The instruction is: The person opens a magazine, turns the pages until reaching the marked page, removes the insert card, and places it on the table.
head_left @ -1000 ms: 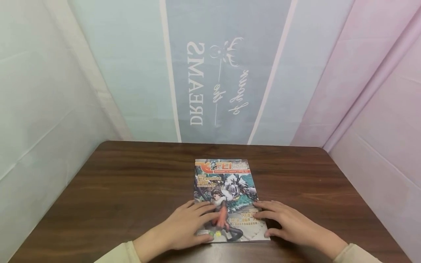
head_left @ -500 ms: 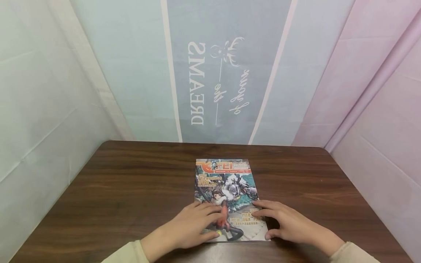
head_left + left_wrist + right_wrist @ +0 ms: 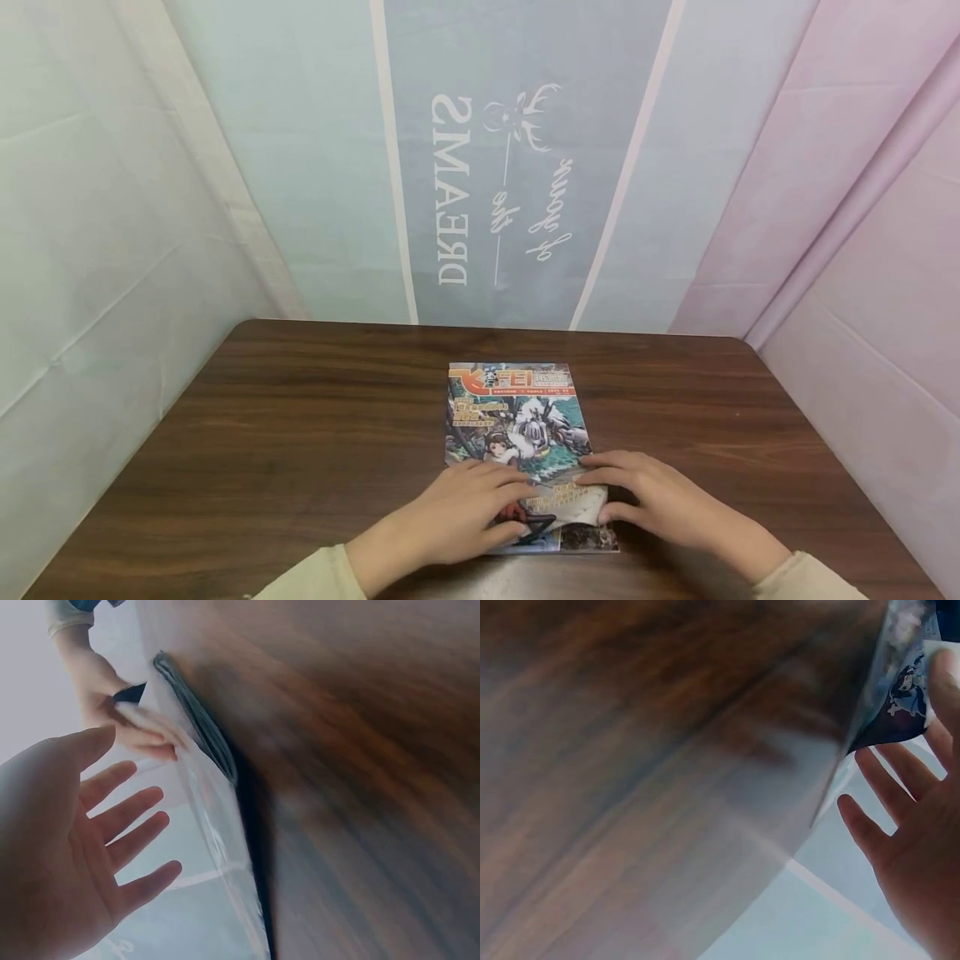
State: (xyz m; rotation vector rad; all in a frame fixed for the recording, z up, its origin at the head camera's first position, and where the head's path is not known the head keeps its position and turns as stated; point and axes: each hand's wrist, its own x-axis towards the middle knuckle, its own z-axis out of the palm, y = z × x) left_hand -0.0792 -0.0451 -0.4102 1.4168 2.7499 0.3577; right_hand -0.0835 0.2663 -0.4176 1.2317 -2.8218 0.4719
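A magazine (image 3: 525,417) with a colourful illustrated cover lies near the front middle of the table. My left hand (image 3: 472,510) rests on the cover's lower left part, fingers spread fairly straight. At the lower right corner my right hand (image 3: 660,504) pinches the cover with thumb and fingers and bends it upward. Under the raised corner a dark, picture-filled page shows. From the right wrist, the lifted sheet's blue inner side (image 3: 907,697) appears beside the thumb. The left wrist view shows the magazine's page edges (image 3: 202,727) with the cover lifted away from them.
The dark wood table (image 3: 300,442) spreads out around the magazine. Behind it hangs a pale blue-grey curtain (image 3: 510,183) with white lettering, and light fabric (image 3: 885,292) closes off the sides.
My left hand has slid right across the cover. The right thumb and fingers have drawn together on the lower right corner, and the cover has come up there, uncovering the page beneath.
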